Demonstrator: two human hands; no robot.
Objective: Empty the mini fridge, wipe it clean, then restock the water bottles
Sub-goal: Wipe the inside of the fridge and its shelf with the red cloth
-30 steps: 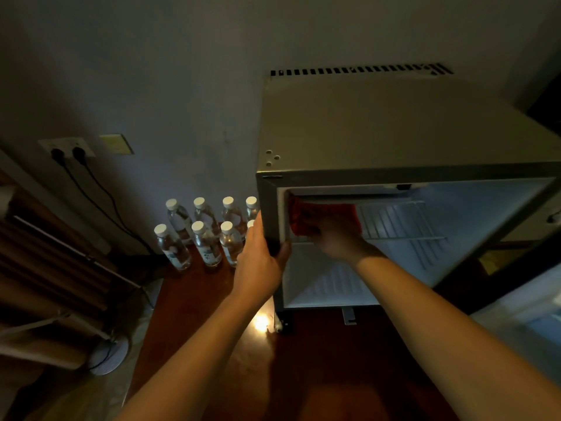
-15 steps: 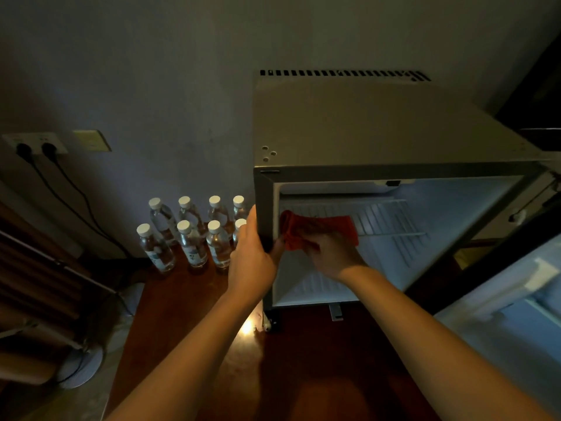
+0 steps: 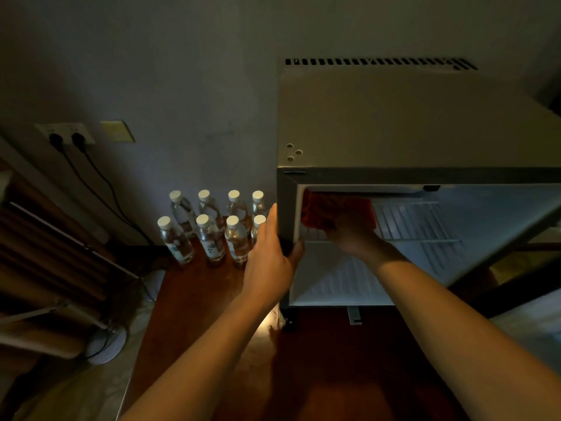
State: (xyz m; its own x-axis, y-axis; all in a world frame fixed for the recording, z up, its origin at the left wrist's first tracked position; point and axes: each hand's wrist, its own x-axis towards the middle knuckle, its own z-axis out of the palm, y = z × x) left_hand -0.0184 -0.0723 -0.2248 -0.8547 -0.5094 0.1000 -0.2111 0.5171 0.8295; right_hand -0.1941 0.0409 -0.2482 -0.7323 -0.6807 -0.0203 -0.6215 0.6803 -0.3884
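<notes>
The right hand (image 3: 353, 235) was inside the open fridge (image 3: 409, 129), in the upper left of its white interior, pressing a red cloth (image 3: 334, 212) against the inner wall just above the wire shelf (image 3: 425, 223). Whether its fingers were curled around the cloth or lay flat on it could not be told, since the back of the hand hid them. The left hand (image 3: 270, 256) gripped the fridge's left front edge, near the centre of the frame: the fingers ran up the outer side panel and the thumb hooked around onto the front of the frame.

To the left of the fridge, just beyond the left hand, eight water bottles (image 3: 209, 229) with white caps stood upright in two rows of four on the reddish-brown worktop (image 3: 197, 299), close against the grey wall. The rightmost bottles were partly hidden behind the left hand. The fridge stood on the same worktop.

At the far left of the frame, two black plugs sat in a wall socket (image 3: 66, 135), their cables trailing down the wall, with a yellowish plate (image 3: 118, 131) beside them.
</notes>
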